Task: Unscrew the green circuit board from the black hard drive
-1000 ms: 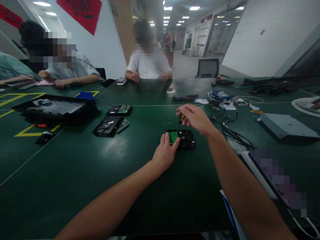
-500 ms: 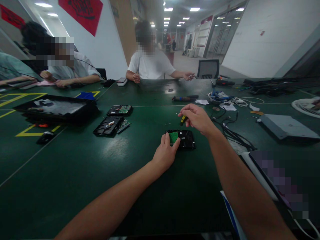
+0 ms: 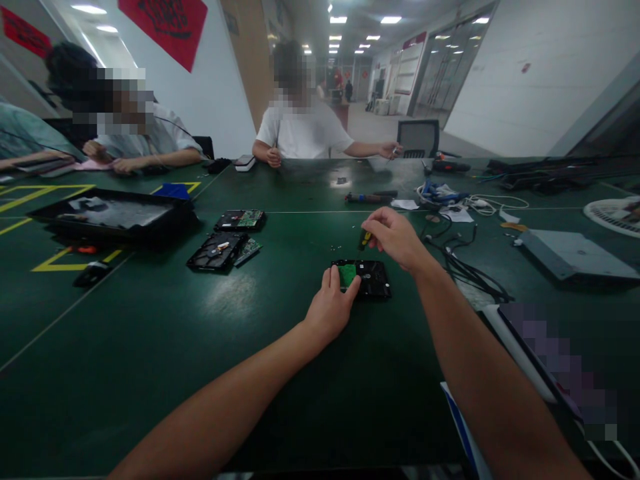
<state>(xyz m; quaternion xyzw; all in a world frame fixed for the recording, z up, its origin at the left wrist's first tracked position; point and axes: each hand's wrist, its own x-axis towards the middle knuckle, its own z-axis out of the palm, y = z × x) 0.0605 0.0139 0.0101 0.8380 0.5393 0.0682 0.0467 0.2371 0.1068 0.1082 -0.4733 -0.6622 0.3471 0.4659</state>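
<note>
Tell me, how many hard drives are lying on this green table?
3: one black hard drive with a green circuit board under the left hand, two opened black drives farther left. Others may be hidden in the black tray.

A hard drive [image 3: 364, 277] lies at the centre of the table [image 3: 150, 347]. Two opened drives [image 3: 227, 241] lie to its left, a tray [image 3: 107, 215] further left, cables [image 3: 463, 263] to its right, a fan [image 3: 614, 213] at the right edge.
</note>
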